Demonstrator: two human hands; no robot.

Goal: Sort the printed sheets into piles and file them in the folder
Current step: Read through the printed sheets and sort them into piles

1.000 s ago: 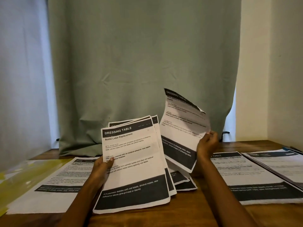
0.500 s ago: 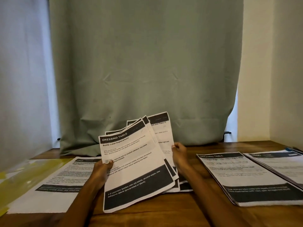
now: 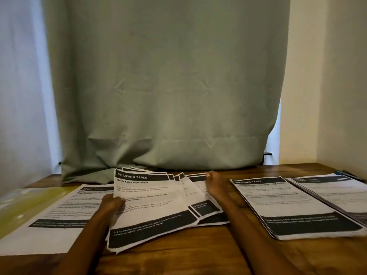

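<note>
Sheets fanned (image 3: 158, 203) low over the wooden table (image 3: 178, 259); we see left hand (image 3: 112, 204) pinching their left edge, thumb on top. Right hand (image 3: 215, 185) grips the fan's right side, fingers curled. Sorted piles: 1 left (image 3: 59, 211), 2 right (image 3: 294, 205). Yellow folder (image 3: 21, 207) far left, green curtain (image 3: 164, 86) behind.

Both forearms enter from the lower frame edge. Left hand (image 3: 111, 204), centre-left, pinches with curled fingers and thumb; right hand (image 3: 215, 185), centre-right, is loosely curled, its grasp unclear.
</note>
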